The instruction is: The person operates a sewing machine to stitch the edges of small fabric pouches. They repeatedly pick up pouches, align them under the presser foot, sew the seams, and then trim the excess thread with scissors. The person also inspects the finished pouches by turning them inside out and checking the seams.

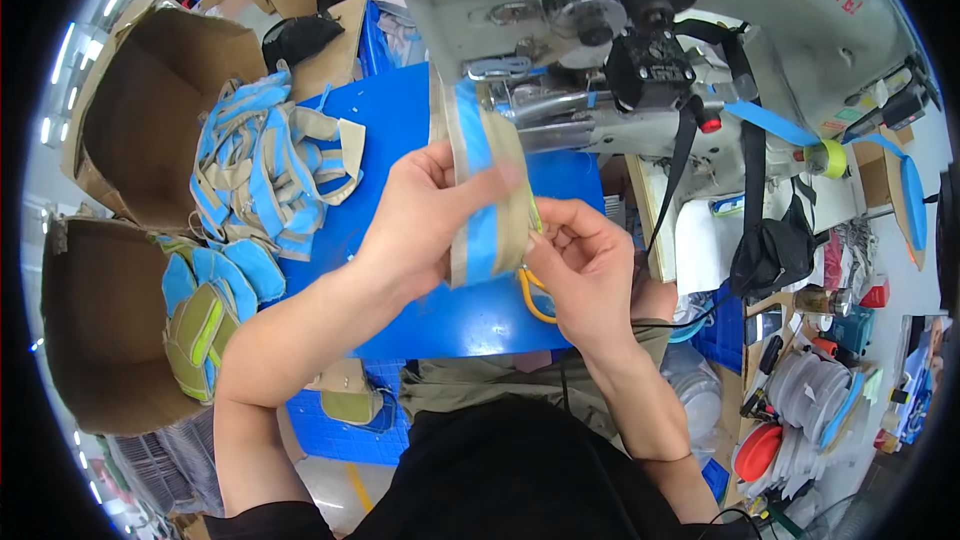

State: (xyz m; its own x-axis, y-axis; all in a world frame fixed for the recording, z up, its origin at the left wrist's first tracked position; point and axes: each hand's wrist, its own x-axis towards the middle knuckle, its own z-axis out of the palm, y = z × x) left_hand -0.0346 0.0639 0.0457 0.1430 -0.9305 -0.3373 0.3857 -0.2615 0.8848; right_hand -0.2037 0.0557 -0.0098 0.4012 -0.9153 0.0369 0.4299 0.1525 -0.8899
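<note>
My left hand (430, 220) grips a beige fabric piece with a blue stripe (480, 190), thumb over its face, below the sewing machine's arm. My right hand (580, 270) is closed at the piece's right edge, finger and thumb pinching by a narrow lime-green strip. Yellow-orange handles, apparently of scissors (532, 302), hang at this hand, partly hidden by it. Both hands are over the blue tabletop (450, 330).
A grey industrial sewing machine (790, 0) fills the upper right. On the left, cardboard boxes (100, 320) flank a heap of blue-and-beige straps (260, 160) and stacked fabric pieces (205, 340). Tape rolls and a red dish (758, 450) are at lower right.
</note>
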